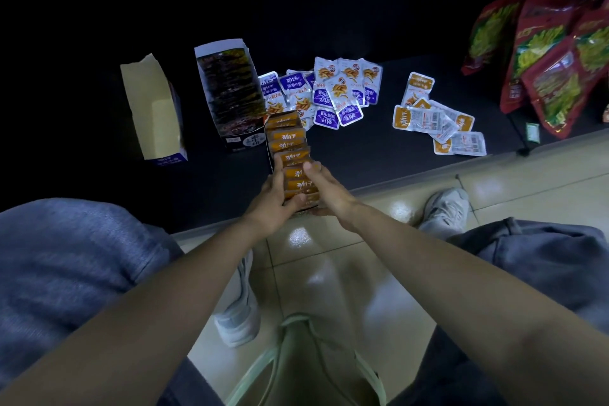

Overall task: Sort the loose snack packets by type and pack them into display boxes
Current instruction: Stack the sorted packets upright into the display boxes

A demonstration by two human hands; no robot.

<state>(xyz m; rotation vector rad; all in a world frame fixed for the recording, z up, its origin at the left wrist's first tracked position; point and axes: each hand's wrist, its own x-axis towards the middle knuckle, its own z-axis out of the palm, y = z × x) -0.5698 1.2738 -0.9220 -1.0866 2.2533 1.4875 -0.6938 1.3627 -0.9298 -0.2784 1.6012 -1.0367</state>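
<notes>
1. Step: orange box (290, 148), nearly full, at edge of mat (362, 148), is gripped on both sides by left hand (273, 198) & right hand (324, 189), thumbs on top.
2. Next, prob.: loose orange pkts (435, 122) on the right to be fetched & slotted in.

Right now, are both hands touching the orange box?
Touching. The head view shows the left hand gripping the orange box on one side and the right hand gripping the other, with no gap at either.
</notes>
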